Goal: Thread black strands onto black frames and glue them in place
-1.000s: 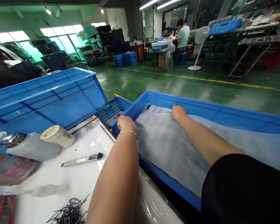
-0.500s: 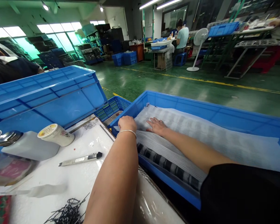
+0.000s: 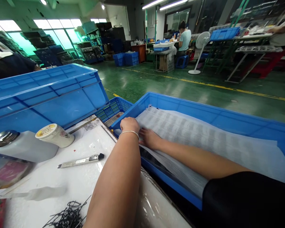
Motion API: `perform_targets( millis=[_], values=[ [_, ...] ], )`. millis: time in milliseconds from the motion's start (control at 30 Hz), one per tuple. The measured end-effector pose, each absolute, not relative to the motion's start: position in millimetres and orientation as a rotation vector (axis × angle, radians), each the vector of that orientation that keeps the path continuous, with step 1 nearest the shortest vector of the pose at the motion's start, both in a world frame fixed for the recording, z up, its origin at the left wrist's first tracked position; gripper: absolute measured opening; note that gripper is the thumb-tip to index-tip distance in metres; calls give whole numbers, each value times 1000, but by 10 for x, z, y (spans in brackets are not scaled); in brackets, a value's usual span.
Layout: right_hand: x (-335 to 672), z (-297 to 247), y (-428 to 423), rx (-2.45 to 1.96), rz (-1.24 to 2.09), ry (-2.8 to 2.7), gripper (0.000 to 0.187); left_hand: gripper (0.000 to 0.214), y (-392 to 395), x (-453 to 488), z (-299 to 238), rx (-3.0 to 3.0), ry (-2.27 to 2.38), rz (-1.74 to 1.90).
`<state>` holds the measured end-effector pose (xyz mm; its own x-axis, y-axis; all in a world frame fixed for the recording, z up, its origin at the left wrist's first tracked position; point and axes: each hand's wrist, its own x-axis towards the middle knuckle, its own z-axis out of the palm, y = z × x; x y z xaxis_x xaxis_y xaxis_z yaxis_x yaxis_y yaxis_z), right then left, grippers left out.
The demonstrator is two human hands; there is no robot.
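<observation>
Blue tray (image 3: 211, 117): long, shallow, smooth plastic, straight-walled.
White sheet (image 3: 216, 142): lying inside the tray; thin, translucent, finely ribbed, greyish bands showing through.
Right hand (image 3: 150, 139): on the sheet, toward the tray's left end, fingers extended.
Left hand (image 3: 130, 125): at the tray's near-left corner, fingers curled; their hold is hidden, so I cannot tell.

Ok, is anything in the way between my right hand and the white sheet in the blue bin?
Nothing visible stands in the way: your right hand is right at the white sheet, inside the blue bin. Your left hand is close beside it at the bin's edge, but not between them.
</observation>
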<state>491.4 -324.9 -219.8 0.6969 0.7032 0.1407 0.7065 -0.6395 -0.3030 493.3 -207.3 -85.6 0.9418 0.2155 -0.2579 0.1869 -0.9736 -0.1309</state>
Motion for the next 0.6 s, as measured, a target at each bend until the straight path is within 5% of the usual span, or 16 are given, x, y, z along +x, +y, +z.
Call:
perform_targets(
  millis=[233, 600],
  values=[
    [4734, -2534, -3071, -2624, -52, -1085, 53, 36, -2059, 4947, -858, -3004, -294, 426],
    [4547, -2275, -2974, -2535, -66, -1249, 43, 37, -2047, 4985, -881, -3013, -285, 457]
  ],
)
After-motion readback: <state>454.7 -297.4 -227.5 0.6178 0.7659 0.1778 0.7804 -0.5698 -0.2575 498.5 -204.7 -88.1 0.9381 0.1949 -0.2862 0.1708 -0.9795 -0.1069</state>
